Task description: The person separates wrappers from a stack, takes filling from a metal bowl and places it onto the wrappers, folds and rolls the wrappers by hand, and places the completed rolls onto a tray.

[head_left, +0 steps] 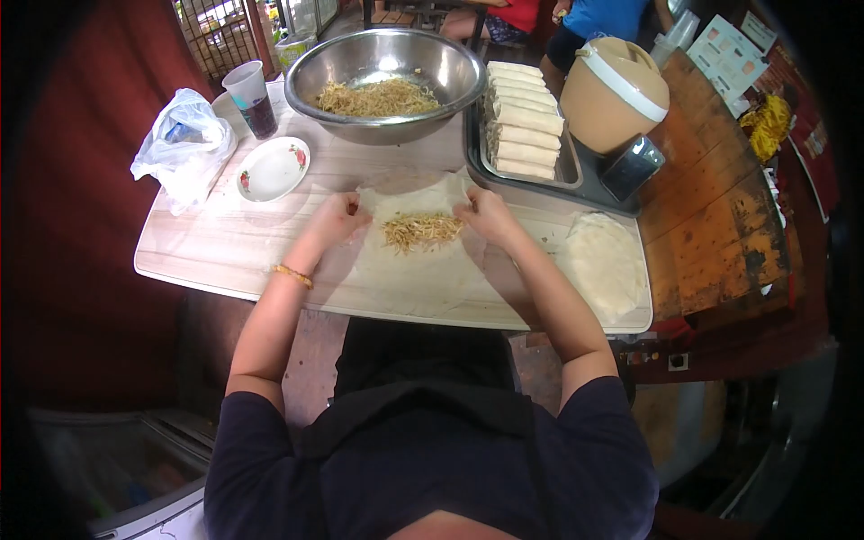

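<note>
The left hand (346, 219) and right hand (486, 216) are at opposite sides of a thin, pale wrapper (409, 193) spread on the table (207, 243), each with fingers curled and pinching it, though the fingertips are partly hidden. On the wrapper, between the hands, lies a low heap of filling (421, 231), brownish and stringy, with the right fingers close by its end. A beaded bracelet (294, 275) circles the left wrist. Beyond the hands stands a big metal bowl (378, 133), holding more of the stringy food (382, 96). Left of it are a cup (252, 99) with dark liquid in the bottom, a white plate (273, 169) with red flowers on its rim, and a crumpled plastic bag (184, 148). On the right, pale rolls (522, 121) lie stacked in a metal tray (573, 168), which sits on a larger dark one. Next to them are a tan jug (616, 94) with a white band and a dark, shiny container (634, 169). Nearer, a round stack of sheets (603, 265) lies at the table's right edge, well apart from the right hand
</note>
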`<action>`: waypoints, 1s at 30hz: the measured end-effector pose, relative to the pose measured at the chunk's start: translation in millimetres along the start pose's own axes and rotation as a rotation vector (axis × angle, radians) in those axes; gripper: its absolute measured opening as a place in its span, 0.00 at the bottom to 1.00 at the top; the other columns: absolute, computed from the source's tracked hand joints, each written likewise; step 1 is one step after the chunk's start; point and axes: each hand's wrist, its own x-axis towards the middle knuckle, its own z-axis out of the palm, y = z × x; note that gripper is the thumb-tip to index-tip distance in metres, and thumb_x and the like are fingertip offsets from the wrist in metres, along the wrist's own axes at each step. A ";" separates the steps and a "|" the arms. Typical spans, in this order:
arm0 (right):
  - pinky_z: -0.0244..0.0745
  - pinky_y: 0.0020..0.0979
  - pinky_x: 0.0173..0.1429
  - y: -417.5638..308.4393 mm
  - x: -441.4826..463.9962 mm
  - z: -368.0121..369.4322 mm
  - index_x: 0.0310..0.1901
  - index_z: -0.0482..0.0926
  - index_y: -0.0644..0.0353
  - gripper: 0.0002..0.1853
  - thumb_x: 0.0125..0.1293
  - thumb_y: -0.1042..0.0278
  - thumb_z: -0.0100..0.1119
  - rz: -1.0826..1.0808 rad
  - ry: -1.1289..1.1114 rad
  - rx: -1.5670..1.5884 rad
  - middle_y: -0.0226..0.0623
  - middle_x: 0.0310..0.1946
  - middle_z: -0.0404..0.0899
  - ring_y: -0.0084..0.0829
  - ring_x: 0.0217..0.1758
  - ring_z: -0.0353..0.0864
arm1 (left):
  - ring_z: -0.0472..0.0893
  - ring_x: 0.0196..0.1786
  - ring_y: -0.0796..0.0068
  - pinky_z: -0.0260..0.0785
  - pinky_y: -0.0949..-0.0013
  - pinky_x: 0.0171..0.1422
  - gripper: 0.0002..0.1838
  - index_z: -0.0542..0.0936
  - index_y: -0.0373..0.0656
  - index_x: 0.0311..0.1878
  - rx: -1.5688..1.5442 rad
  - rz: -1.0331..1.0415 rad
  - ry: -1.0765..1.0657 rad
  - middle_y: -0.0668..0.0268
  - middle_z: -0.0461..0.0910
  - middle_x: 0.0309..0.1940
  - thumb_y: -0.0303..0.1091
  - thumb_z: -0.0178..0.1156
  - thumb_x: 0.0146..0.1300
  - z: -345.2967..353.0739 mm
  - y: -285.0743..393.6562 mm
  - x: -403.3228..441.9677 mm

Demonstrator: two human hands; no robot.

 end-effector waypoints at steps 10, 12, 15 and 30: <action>0.77 0.40 0.38 -17.2 6.5 8.0 0.31 0.78 0.67 0.16 0.59 0.59 0.68 -0.016 -0.001 0.185 0.46 0.25 0.80 0.41 0.29 0.83 | 0.83 0.24 0.78 0.70 0.73 0.24 0.12 0.77 0.37 0.36 -0.257 -0.032 -0.013 0.67 0.80 0.22 0.37 0.65 0.63 20.1 47.9 4.8; 0.77 0.36 0.36 -34.4 1.5 -2.2 0.32 0.78 0.67 0.18 0.60 0.57 0.67 0.060 -0.055 0.234 0.42 0.24 0.80 0.35 0.28 0.82 | 0.84 0.27 0.78 0.71 0.75 0.24 0.14 0.78 0.37 0.39 -0.253 -0.063 -0.073 0.65 0.83 0.25 0.40 0.62 0.67 21.0 56.3 3.0; 0.76 0.30 0.34 -35.1 3.1 -9.1 0.33 0.80 0.69 0.19 0.64 0.56 0.65 0.207 -0.212 0.433 0.38 0.22 0.78 0.28 0.27 0.81 | 0.84 0.29 0.79 0.69 0.79 0.27 0.15 0.77 0.39 0.39 -0.253 -0.184 -0.098 0.66 0.84 0.30 0.44 0.58 0.71 18.4 66.6 0.9; 0.76 0.37 0.44 -19.7 -21.0 -17.6 0.47 0.79 0.61 0.14 0.60 0.68 0.65 -0.556 -0.192 0.161 0.45 0.46 0.80 0.44 0.39 0.81 | 0.81 0.41 0.58 0.74 0.62 0.51 0.12 0.84 0.40 0.46 0.271 0.670 -0.036 0.55 0.80 0.47 0.31 0.66 0.59 19.2 45.3 -20.2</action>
